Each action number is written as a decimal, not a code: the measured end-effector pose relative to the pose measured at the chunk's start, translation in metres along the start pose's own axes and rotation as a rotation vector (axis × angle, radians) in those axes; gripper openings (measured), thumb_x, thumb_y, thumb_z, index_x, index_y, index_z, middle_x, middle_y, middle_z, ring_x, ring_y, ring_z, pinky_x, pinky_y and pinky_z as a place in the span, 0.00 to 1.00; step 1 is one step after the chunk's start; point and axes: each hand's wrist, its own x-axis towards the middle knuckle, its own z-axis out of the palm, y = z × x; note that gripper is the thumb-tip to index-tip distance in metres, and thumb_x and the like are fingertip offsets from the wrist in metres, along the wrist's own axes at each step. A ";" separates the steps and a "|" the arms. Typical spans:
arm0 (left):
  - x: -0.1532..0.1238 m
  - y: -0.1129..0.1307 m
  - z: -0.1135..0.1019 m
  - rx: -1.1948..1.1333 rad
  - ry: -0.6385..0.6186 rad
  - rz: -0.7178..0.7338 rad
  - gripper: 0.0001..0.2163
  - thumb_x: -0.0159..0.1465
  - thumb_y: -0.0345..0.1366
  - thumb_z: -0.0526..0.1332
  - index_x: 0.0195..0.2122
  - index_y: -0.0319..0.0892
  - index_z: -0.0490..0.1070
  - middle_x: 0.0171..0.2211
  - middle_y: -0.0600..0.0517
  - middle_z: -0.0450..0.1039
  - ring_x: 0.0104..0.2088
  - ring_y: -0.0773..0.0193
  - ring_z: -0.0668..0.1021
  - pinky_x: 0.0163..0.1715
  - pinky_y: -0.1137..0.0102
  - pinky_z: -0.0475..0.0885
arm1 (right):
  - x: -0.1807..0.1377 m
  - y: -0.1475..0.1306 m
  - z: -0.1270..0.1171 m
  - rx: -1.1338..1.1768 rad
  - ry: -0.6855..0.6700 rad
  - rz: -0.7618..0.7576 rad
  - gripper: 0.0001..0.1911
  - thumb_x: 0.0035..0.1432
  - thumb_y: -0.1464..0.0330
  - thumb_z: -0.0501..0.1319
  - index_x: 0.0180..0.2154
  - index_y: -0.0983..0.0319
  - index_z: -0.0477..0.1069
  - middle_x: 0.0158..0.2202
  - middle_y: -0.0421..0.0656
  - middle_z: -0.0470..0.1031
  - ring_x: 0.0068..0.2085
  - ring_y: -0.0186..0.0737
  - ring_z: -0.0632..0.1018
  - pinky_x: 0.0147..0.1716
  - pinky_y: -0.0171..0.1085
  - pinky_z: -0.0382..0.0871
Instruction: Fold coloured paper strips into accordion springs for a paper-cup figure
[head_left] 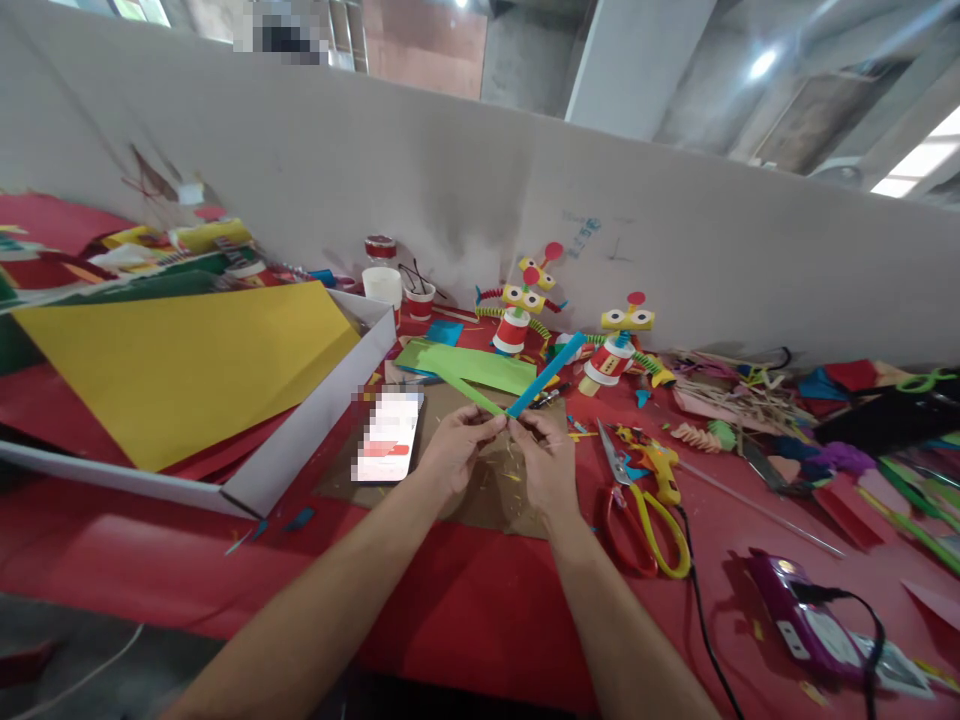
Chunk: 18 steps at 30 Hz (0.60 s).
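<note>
My left hand (457, 450) and my right hand (544, 460) meet over a brown board (499, 500). Pinched at the left fingertips is a light green paper strip (472, 391), running up and to the left. A blue paper strip (547, 374) slants up and right from my right fingertips. The strips' near ends come together between both hands; whether they are joined is too small to tell. Behind them lies a wider piece of green paper (491, 368). A lit phone (390, 437) rests left of my hands. To the right are scissors (634, 515) with red and yellow handles.
A yellow glue gun (660, 466) with a black cord lies beyond the scissors. Paper-cup figures (611, 358) stand by the grey partition (450, 170). At left, a white box (300, 440) holds yellow paper (217, 360). A purple device (806, 615) and craft scraps occupy the right side.
</note>
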 end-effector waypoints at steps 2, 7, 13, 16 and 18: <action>-0.001 -0.002 0.002 -0.015 0.004 0.000 0.13 0.38 0.31 0.73 0.24 0.39 0.72 0.22 0.55 0.72 0.27 0.70 0.74 0.32 0.74 0.67 | -0.002 0.001 0.003 0.048 0.026 0.020 0.07 0.48 0.65 0.65 0.31 0.59 0.75 0.34 0.41 0.75 0.37 0.38 0.74 0.40 0.38 0.67; -0.003 -0.001 0.003 0.021 0.033 0.021 0.12 0.39 0.34 0.73 0.24 0.39 0.73 0.23 0.53 0.74 0.28 0.68 0.74 0.34 0.71 0.68 | -0.005 0.001 0.011 0.213 0.011 0.141 0.07 0.46 0.65 0.65 0.31 0.59 0.76 0.33 0.40 0.77 0.35 0.37 0.75 0.39 0.38 0.69; -0.003 0.004 -0.001 0.167 0.039 0.051 0.12 0.41 0.37 0.72 0.23 0.38 0.72 0.22 0.52 0.73 0.27 0.65 0.74 0.31 0.70 0.68 | -0.002 -0.002 0.008 0.264 -0.029 0.248 0.07 0.43 0.66 0.68 0.29 0.59 0.76 0.27 0.38 0.76 0.27 0.32 0.73 0.29 0.34 0.69; -0.005 0.008 0.000 0.252 0.061 0.077 0.11 0.42 0.38 0.71 0.21 0.38 0.72 0.21 0.52 0.72 0.25 0.66 0.73 0.29 0.70 0.67 | -0.001 -0.007 0.004 0.245 -0.069 0.274 0.08 0.43 0.66 0.67 0.30 0.60 0.77 0.27 0.39 0.77 0.27 0.33 0.74 0.31 0.35 0.70; -0.007 0.010 0.000 0.302 0.076 0.106 0.11 0.42 0.38 0.71 0.21 0.38 0.72 0.20 0.52 0.72 0.24 0.66 0.73 0.28 0.70 0.66 | 0.000 -0.010 0.003 0.209 -0.081 0.275 0.08 0.43 0.66 0.67 0.30 0.60 0.77 0.27 0.39 0.77 0.29 0.34 0.75 0.32 0.36 0.70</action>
